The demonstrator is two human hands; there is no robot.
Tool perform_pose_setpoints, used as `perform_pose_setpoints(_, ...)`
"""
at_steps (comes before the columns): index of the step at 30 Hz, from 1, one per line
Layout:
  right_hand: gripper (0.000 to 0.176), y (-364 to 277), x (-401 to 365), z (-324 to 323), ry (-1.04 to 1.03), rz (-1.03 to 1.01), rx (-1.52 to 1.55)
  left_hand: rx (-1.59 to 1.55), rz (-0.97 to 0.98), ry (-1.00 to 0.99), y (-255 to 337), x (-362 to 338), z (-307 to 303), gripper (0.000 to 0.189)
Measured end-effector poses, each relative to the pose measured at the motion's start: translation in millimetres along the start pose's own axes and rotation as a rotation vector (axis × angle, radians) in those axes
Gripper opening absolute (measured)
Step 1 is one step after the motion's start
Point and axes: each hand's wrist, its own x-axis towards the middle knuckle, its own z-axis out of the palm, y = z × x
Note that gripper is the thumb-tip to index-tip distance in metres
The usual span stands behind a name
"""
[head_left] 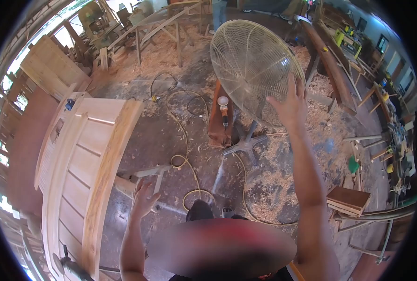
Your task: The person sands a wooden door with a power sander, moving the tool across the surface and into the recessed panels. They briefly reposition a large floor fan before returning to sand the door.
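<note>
In the head view, my right hand (291, 105) is raised with fingers spread, overlapping the lower right rim of a big pedestal fan (248, 61). The fan's round wire cage tilts toward me above a star-shaped metal base (247, 148). Low on the left, my left hand (145, 199) hangs with its fingers apart and nothing in them, near a small trestle (157, 175). Beside that arm stands a large pale wooden panelled door (89, 136). Behind the fan base, a power tool with a round pad (224, 110) rests on a reddish wooden block (219, 133).
A yellowish hose (186, 136) loops over the floor toward my feet. Wood shavings (276, 187) cover much of the ground. A long timber beam (330, 70) slants at the right, and a brown wooden box (349, 200) sits lower right. Behind stands a wooden frame (159, 37).
</note>
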Motion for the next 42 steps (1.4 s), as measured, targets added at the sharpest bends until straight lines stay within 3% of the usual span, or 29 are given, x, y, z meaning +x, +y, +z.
perform_pose_setpoints(7, 0.110, 16.1, 28.4, 30.1, 0.205, 0.073, 0.004, -0.122, 0.210, -0.053, 80.8, 183.9, 26.3, 0.074)
perform_pose_setpoints(10, 0.112, 25.1, 37.3, 35.2, 0.122, 0.197, 0.018, -0.228, 0.279, -0.064, 153.2, 258.6, 17.2, 0.087)
perform_pose_setpoints(12, 0.112, 34.9, 38.7, 39.6, 0.139, 0.201, 0.038, -0.330, 0.467, 0.020, 184.2, 317.2, 26.3, 0.099)
perform_pose_setpoints(16, 0.113, 48.7, 45.6, 39.2, 0.149, 0.204, 0.113, -0.516, 0.559, 0.077, 279.7, 403.4, 21.6, 0.123)
perform_pose_setpoints(18, 0.114, 62.7, 48.6, 39.0, 0.149, 0.175, 0.113, -0.415, 0.596, 0.099, 318.3, 434.9, 20.0, 0.133)
perform_pose_setpoints(22, 0.117, 80.8, 57.6, 38.0, 0.130, 0.161, 0.141, -0.457, 0.693, 0.172, 355.5, 460.2, 55.5, 0.148)
perform_pose_setpoints(25, 0.119, 89.1, 64.4, 39.6, 0.137, 0.136, 0.190, -0.497, 0.643, 0.215, 366.9, 465.9, 69.4, 0.153)
perform_pose_setpoints(28, 0.121, 115.8, 72.1, 42.8, 0.164, 0.035, 0.128, -0.445, 0.592, 0.243, 373.7, 463.5, 82.0, 0.154)
perform_pose_setpoints(31, 0.122, 152.1, 80.1, 38.1, 0.135, 0.108, 0.241, -0.363, 0.500, 0.202, 398.0, 444.2, 92.2, 0.150)
perform_pose_setpoints(36, 0.126, 175.7, 82.3, 35.3, 0.127, 0.088, 0.165, -0.495, 0.587, 0.235, 407.6, 449.3, 106.3, 0.147)
perform_pose_setpoints(42, 0.130, 205.1, 108.3, 31.3, 0.022, 0.039, 0.436, -0.461, 0.495, 0.338, 416.0, 420.7, 115.8, 0.145)
